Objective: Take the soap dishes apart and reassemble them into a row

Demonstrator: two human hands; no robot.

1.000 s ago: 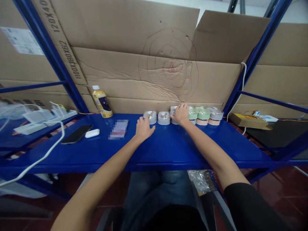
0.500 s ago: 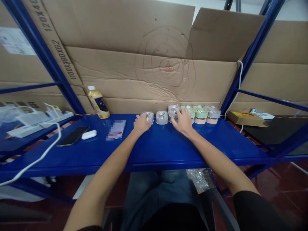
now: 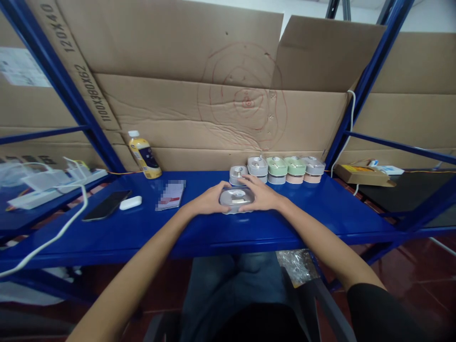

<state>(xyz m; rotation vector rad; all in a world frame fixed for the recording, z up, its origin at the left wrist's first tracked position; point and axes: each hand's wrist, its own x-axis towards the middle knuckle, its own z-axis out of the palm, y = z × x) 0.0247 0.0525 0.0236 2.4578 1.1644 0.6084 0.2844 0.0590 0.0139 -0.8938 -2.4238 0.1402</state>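
A small grey container with a clear lid point(image 3: 236, 197) is at the middle of the blue table, between my two hands. My left hand point(image 3: 211, 197) grips its left side, thumb at the front and fingers behind. Its right side is in the grasp of my right hand point(image 3: 261, 194). Just behind stands a single grey container point(image 3: 237, 175), close to my right fingers. Right of that is a row of stacked pairs: a grey stack point(image 3: 258, 166), two with green tops point(image 3: 277, 166), and another grey-topped stack point(image 3: 314, 166).
A yellow drink bottle point(image 3: 145, 156) stands at the back left. In front of it lie a phone with a lit screen point(image 3: 171, 195), a white earbud case point(image 3: 130, 203) and a dark phone point(image 3: 107, 205). Cardboard point(image 3: 171, 109) lines the back, between blue posts.
My left hand has brought the leftmost grey container forward and right, toward the table's middle. My right hand has left the stacks, moved left and taken its other side.
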